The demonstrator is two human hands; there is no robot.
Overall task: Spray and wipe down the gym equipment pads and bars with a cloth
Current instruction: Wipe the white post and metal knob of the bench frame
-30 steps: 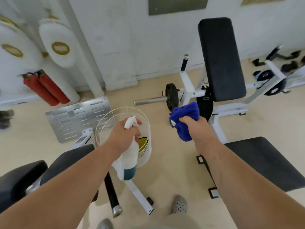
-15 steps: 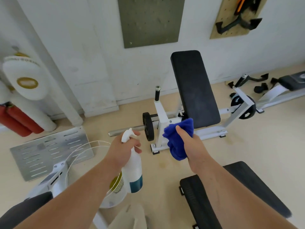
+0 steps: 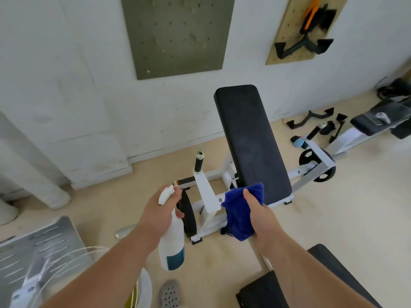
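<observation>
Left hand: the left hand (image 3: pixel 155 216) is wrapped around the neck of a white spray bottle (image 3: pixel 172 241), one finger near the trigger; the nozzle faces the far machine.
Right hand: the right hand (image 3: pixel 261 218) is closed on a bunched blue cloth (image 3: pixel 239 210), thumb on top, held in the air near the lower end of the pad.
Task thing: the long black back pad (image 3: pixel 251 141) leans up toward the far wall on a white frame (image 3: pixel 208 196); whether the cloth touches it cannot be told.
Risk, spray: aimed from here, mist would likely fall on the frame and floor (image 3: pixel 333 218) rather than the pad, leaving a slippery patch underfoot.
Risk, wipe: a balled cloth covers little surface, so streaks or missed strips on the pad seem likely.
In the way: a black weight plate (image 3: pixel 188 214) and an upright black grip (image 3: pixel 198 163) stand between the left hand and the pad.
Around: a second black pad (image 3: pixel 333 270) lies near right; a perforated metal plate (image 3: pixel 37 243) lies near left; loose black handles (image 3: pixel 311 117) lie on the floor far right.
</observation>
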